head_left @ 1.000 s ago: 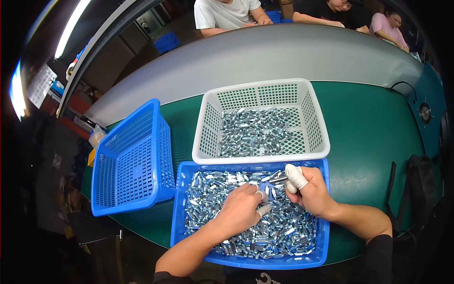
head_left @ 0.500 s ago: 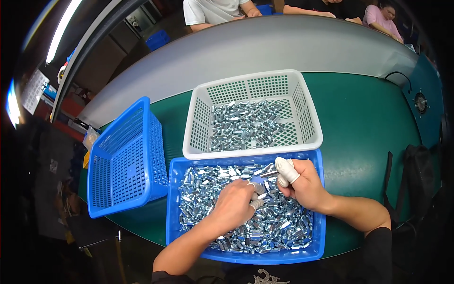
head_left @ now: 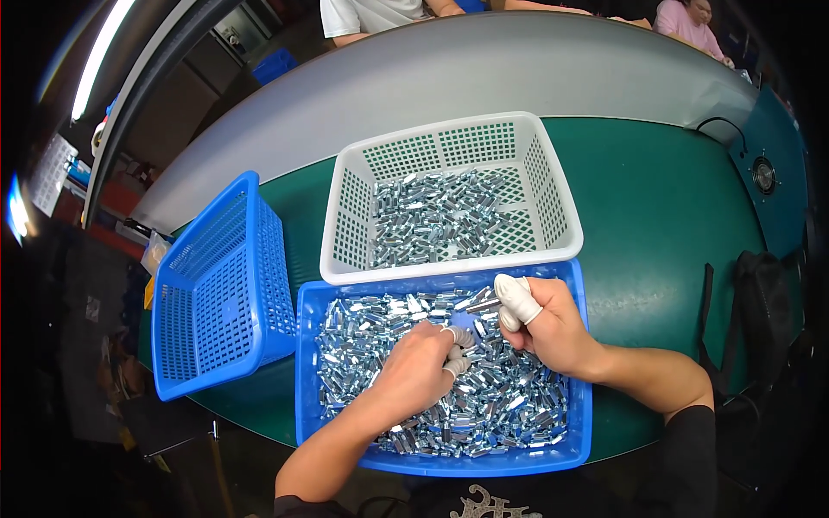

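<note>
A blue tray (head_left: 306,380) in front of me holds a thick layer of small shiny metal hex standoffs (head_left: 484,423). My left hand (head_left: 419,363) is down among them, its covered fingertips curled together at the pile; whatever they hold is hidden. To its right, my right hand (head_left: 553,328) is closed, with white finger cots on the thumb and fingers. It pinches a few hex standoffs (head_left: 485,305) just above the tray. Beyond the tray, more of the same pieces lie in a white perforated basket (head_left: 561,211).
A blue perforated basket (head_left: 259,285) stands tilted at the left on the green table (head_left: 643,216). A grey curved barrier (head_left: 414,82) runs along the back, with other people (head_left: 691,26) beyond it. On the right are a teal machine with a fan (head_left: 764,175) and a black strap bag (head_left: 760,319).
The whole view has shifted slightly, so the baskets and tray sit a little higher and further left. Both hands keep nearly the same place over the tray, the right still pinching standoffs.
</note>
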A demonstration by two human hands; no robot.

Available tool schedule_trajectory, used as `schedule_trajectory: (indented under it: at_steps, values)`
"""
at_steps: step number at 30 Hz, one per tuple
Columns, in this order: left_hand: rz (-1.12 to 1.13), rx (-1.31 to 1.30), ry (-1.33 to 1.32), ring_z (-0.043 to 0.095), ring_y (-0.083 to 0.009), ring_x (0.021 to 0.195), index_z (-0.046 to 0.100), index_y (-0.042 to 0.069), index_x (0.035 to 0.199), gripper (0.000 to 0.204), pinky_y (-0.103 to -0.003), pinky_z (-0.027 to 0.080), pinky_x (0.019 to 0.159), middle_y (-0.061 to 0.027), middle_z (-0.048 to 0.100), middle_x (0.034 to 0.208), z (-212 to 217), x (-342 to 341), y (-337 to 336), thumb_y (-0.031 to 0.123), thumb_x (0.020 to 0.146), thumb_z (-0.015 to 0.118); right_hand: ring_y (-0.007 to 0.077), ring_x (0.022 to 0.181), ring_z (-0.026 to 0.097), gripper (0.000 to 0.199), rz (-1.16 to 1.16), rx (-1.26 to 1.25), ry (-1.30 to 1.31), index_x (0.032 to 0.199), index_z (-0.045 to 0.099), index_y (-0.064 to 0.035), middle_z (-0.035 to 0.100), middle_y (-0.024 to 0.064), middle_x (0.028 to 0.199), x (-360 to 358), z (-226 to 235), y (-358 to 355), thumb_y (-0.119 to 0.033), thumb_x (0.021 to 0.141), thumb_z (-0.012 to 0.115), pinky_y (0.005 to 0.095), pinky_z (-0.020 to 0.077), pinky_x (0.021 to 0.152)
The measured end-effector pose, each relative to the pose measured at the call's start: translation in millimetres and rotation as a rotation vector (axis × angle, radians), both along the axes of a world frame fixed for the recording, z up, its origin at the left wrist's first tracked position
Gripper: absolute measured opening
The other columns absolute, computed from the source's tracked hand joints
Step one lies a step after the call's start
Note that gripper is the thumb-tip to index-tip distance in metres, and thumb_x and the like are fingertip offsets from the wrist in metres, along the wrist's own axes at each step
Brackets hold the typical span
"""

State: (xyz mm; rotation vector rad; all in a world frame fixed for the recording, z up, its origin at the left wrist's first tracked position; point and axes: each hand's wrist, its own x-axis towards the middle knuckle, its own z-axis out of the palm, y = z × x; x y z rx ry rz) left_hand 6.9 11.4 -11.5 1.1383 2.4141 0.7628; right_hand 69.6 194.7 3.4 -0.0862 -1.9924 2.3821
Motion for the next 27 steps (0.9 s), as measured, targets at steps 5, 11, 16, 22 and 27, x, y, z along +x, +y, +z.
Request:
schedule_trajectory:
  at_steps: [5, 11, 16, 22, 27]
  values:
    - [-0.030, -0.130, 0.270, 0.053, -0.0296, 0.082, 0.064, 0.005, 0.086, 0.019, -0.040, 0.044, 0.075, -0.0097, 0.060, 0.079, 3.5, 5.8, -2.1, 0.010, 0.070, 0.072, 0.0041, 0.042, 0.036, 0.042, -0.001, -0.008, -0.012, 0.063, 0.046, -0.0082, 0.046, -0.0005, 0.050, 0.0, 2.3, -1.4, -0.030, 0.098, 0.041, 0.0213, 0.0283, 0.039]
    - [-0.035, -0.136, 0.196, 0.051, -0.0286, 0.088, 0.064, 0.003, 0.089, 0.021, -0.039, 0.043, 0.080, -0.0107, 0.058, 0.093, 8.9, 3.9, -0.8, 0.011, 0.071, 0.071, 0.0041, 0.042, 0.036, 0.042, -0.004, 0.011, -0.006, 0.063, 0.047, -0.0083, 0.046, -0.0003, 0.050, -1.1, 1.2, -0.5, -0.031, 0.098, 0.041, 0.0212, 0.0283, 0.039]
    - [-0.101, -0.043, 0.372, 0.051, -0.0279, 0.092, 0.063, 0.004, 0.098, 0.027, -0.039, 0.043, 0.081, -0.0107, 0.057, 0.095, 6.1, 8.6, -2.0, 0.013, 0.073, 0.068, 0.0039, 0.042, 0.036, 0.042, 0.004, 0.027, -0.007, 0.064, 0.047, -0.0081, 0.046, -0.0005, 0.050, -1.3, 0.5, 0.2, -0.032, 0.098, 0.041, 0.0210, 0.0281, 0.039]
    - [-0.134, -0.065, 0.202, 0.052, -0.0284, 0.088, 0.064, 0.006, 0.104, 0.033, -0.038, 0.043, 0.079, -0.0101, 0.059, 0.091, 4.5, -2.1, -2.6, 0.010, 0.072, 0.070, 0.0038, 0.042, 0.036, 0.043, -0.002, 0.042, -0.008, 0.064, 0.047, -0.0086, 0.046, -0.0005, 0.050, -0.6, 0.1, -0.4, -0.033, 0.098, 0.040, 0.0209, 0.0279, 0.039]
    - [-0.121, 0.018, 0.142, 0.053, -0.0301, 0.082, 0.063, 0.005, 0.100, 0.029, -0.039, 0.044, 0.077, -0.0101, 0.060, 0.083, 1.6, -3.0, -5.2, 0.007, 0.072, 0.070, 0.0038, 0.042, 0.036, 0.043, 0.005, 0.040, 0.000, 0.064, 0.047, -0.0086, 0.046, -0.0006, 0.050, -0.3, -0.5, -1.0, -0.033, 0.098, 0.040, 0.0209, 0.0279, 0.039]
